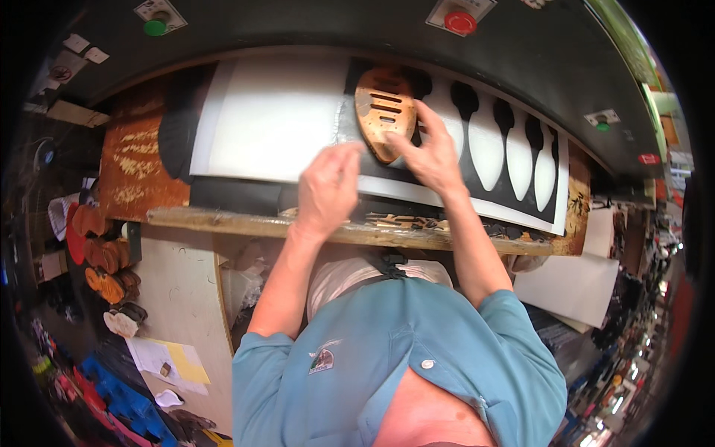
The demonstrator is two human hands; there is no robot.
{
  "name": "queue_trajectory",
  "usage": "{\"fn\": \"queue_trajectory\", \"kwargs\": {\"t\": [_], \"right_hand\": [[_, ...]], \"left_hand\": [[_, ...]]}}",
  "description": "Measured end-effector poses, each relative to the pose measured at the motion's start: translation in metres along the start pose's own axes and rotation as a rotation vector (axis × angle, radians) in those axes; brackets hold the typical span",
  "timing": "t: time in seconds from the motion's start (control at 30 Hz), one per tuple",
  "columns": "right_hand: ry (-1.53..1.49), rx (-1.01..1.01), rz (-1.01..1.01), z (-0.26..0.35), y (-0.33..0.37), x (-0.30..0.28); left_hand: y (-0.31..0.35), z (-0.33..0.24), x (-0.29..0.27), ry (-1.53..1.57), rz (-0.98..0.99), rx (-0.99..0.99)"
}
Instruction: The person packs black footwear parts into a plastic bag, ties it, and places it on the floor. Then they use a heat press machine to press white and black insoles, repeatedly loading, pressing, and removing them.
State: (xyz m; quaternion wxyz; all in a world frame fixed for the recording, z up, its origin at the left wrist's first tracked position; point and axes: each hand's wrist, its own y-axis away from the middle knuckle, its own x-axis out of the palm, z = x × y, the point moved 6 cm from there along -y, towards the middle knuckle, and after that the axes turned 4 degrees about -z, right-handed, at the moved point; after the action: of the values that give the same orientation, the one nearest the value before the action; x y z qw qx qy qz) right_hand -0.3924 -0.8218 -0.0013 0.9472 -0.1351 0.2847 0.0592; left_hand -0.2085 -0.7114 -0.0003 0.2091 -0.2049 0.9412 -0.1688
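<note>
A tan, sole-shaped cutting die (377, 123) with dark slots and small holes sits over the sheet, its narrow end toward me. My right hand (432, 155) grips its right side, thumb on the lower face and fingers along the edge. Just left of the die's narrow end is my left hand (328, 182), slightly blurred, its fingers curled and pinched together; whatever may be between them is hidden. Beneath lies a white sheet (272, 119). To the right of the die, several pointed white shapes (488, 153) stand out against black material (469, 100).
A worn brown board (134, 153) lies under the sheets, with a wooden rail (246, 220) along its front. Behind rises a dark machine panel with a red button (459, 23) and a green button (155, 27). Stacked sole-shaped pieces (104, 253) and papers (167, 361) lie at left.
</note>
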Motion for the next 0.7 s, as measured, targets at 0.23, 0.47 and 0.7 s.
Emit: {"fn": "queue_trajectory", "kwargs": {"t": [0.23, 0.47, 0.7], "right_hand": [[0.426, -0.126, -0.055, 0.026, -0.029, 0.048], [-0.057, 0.088, -0.015, 0.003, -0.033, 0.007], [-0.828, 0.353, 0.044, -0.015, -0.032, -0.024]], "left_hand": [[-0.052, 0.025, 0.033, -0.266, 0.023, 0.225], [-0.047, 0.027, 0.038, -0.38, 0.125, 0.244], [-0.058, -0.01, 0.048, -0.362, 0.163, 0.21]]}}
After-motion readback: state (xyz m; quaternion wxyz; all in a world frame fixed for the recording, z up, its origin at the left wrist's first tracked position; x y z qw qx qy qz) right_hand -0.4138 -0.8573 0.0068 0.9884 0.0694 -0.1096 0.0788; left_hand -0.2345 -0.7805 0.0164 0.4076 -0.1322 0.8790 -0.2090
